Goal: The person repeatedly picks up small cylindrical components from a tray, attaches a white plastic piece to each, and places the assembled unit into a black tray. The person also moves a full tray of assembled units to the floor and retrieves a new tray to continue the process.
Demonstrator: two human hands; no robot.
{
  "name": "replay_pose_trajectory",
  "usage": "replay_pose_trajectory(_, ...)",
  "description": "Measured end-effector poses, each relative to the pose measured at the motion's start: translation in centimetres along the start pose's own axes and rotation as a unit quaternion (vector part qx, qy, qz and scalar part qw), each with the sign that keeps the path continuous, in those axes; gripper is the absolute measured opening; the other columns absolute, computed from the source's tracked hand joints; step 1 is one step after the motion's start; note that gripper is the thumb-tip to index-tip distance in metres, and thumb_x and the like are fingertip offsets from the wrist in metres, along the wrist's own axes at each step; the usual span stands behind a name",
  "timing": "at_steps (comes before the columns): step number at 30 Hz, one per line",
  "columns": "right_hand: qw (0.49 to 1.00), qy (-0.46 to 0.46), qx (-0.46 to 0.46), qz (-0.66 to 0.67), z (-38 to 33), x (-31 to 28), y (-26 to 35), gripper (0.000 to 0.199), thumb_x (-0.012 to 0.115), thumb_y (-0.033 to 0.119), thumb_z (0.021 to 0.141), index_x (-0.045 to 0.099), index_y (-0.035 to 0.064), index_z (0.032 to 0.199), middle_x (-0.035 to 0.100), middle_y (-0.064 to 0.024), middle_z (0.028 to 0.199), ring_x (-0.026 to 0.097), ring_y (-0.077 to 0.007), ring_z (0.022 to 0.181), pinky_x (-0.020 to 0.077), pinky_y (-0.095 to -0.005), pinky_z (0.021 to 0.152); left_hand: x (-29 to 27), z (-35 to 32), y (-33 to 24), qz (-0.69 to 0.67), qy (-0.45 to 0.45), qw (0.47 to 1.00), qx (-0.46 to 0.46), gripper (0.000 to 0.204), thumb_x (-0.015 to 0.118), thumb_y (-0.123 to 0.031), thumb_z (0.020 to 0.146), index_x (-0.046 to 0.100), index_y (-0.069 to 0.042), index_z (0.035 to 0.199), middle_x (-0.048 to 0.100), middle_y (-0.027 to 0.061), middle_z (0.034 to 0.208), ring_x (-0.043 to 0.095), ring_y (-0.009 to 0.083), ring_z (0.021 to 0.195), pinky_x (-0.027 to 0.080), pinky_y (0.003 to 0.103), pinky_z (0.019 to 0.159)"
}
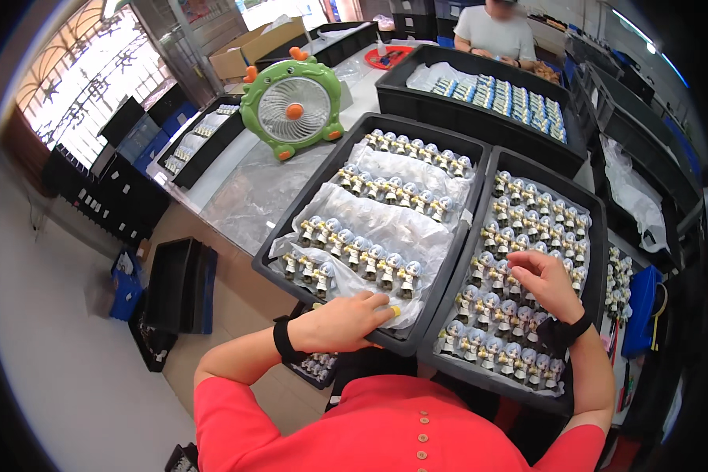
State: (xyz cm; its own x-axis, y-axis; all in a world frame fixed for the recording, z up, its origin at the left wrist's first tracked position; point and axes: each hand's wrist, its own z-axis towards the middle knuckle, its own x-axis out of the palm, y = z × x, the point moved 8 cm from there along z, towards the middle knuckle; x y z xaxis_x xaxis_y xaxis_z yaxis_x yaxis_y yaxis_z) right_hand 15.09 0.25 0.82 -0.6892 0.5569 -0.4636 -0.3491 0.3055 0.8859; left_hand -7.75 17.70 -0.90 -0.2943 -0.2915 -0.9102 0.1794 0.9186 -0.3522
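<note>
My left hand [342, 321] is at the near edge of the left black tray [291, 293], palm down with its fingers bent. A small yellow bit shows at its thumb side; whatever the fingers close on is hidden beneath them. Just beyond it stands a short row of small figurines [322, 275] with pale blue hair and white clothes, on white plastic sheeting [397, 211]. My right hand [549, 285] hovers over the right black tray [435, 334], thumb and fingers curved but apart, close to a figurine [501, 275]. Nothing shows between those fingers. Both wrists wear black bands.
A green cartoon-shaped fan [322, 90] stands behind the left tray. Farther back are a tray of blue-and-white pieces [385, 93], a cardboard box [252, 49] and a red dish [401, 57]. A person in a white shirt [492, 33] sits across. More figurines [620, 275] lie at the right.
</note>
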Motion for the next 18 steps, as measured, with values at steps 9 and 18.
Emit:
replay_pose_trajectory(9,1.000,0.008,0.012,0.019,-0.8,0.1,-0.8,0.024,0.060,0.006,0.086,0.061,-0.0041,0.108,0.067,-0.0075,0.094,0.062,-0.0113,0.085,0.0486,-0.0238,0.076,-0.1,0.3,0.2,-0.062,0.003,0.998,0.007,0.057,0.073,-0.022,0.073,0.048,-0.002,0.120,0.047,0.0173,0.117,0.050,0.0358,0.108,0.047,0.043,0.084)
replay_pose_trajectory(18,1.000,0.003,0.008,-0.011,-0.2,0.1,-1.0,0.025,0.060,0.010,0.087,0.062,-0.0033,0.108,0.067,-0.0059,0.093,0.062,-0.0103,0.084,0.0488,-0.0235,0.074,-8.6,0.8,-1.4,-0.189,-0.044,0.977,0.085,0.054,0.068,-0.026,0.081,0.049,-0.001,0.125,0.056,0.0186,0.113,0.054,0.0344,0.107,0.044,0.040,0.089)
